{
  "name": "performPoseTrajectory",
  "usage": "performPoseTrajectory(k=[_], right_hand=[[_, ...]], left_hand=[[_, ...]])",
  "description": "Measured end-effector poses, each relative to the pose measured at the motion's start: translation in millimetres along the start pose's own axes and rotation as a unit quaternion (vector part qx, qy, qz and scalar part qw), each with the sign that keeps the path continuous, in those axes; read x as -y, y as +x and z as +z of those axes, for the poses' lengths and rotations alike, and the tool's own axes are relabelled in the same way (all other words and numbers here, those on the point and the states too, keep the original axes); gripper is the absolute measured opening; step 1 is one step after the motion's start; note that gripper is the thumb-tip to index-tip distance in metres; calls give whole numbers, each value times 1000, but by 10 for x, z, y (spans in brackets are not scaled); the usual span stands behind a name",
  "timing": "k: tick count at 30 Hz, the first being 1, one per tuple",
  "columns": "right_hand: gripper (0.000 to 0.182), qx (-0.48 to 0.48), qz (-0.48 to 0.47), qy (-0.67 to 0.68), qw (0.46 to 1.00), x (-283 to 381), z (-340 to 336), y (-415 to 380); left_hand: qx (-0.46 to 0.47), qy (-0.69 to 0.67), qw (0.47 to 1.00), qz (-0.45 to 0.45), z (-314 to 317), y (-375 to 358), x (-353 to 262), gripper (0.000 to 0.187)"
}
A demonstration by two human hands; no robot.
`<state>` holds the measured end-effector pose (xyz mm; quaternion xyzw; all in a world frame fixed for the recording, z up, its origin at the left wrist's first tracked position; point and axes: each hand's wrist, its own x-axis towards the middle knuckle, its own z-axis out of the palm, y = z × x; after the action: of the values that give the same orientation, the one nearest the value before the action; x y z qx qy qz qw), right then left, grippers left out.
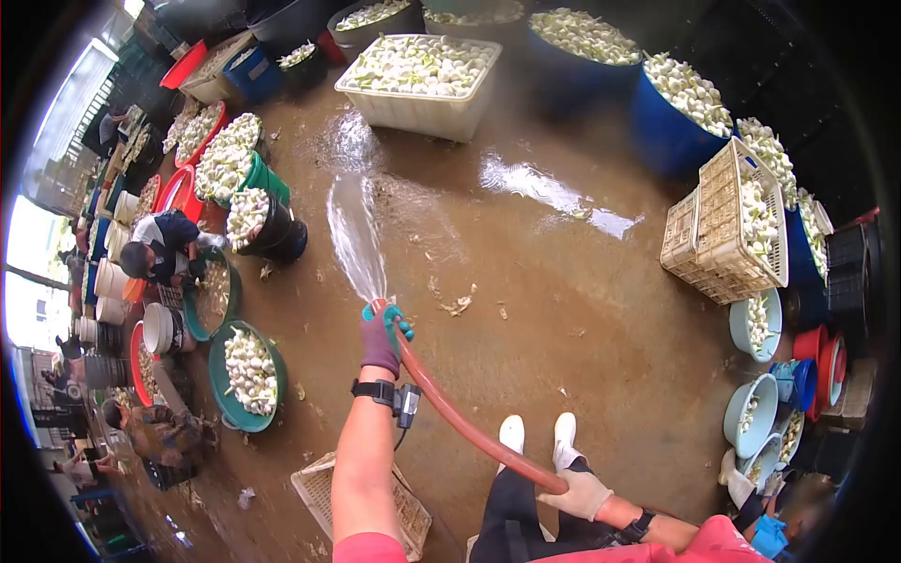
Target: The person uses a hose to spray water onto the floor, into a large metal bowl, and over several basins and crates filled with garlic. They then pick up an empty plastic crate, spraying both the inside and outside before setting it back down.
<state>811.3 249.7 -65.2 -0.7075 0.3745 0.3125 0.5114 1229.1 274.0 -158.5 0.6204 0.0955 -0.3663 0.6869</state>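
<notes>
My left hand (pixel 380 336), in a purple and teal glove, is wrapped round the front end of a reddish-brown hose (pixel 434 389). A fan of water (pixel 357 235) sprays from the hose mouth onto the wet brown floor ahead. Farther back along the hose, my right hand (pixel 584 494), in a pale glove, grips it near my legs. The hose curves between the two hands, in front of my white boots (pixel 511 433).
Ahead stands a white crate (pixel 415 106) heaped with white bulbs. Blue barrels (pixel 671 131) and a beige crate (pixel 699 230) line the right. Tubs, including a green basin (pixel 246 413), and co-workers (pixel 164 246) are at left. An empty crate (pixel 319 502) lies beside my left arm.
</notes>
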Motion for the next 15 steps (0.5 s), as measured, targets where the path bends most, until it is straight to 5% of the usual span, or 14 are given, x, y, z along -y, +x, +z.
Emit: performPoseTrajectory(k=[15], right_hand=[[45, -6, 71, 0, 997, -694, -300, -484]], left_hand=[[15, -32, 994, -101, 617, -360, 926, 17]])
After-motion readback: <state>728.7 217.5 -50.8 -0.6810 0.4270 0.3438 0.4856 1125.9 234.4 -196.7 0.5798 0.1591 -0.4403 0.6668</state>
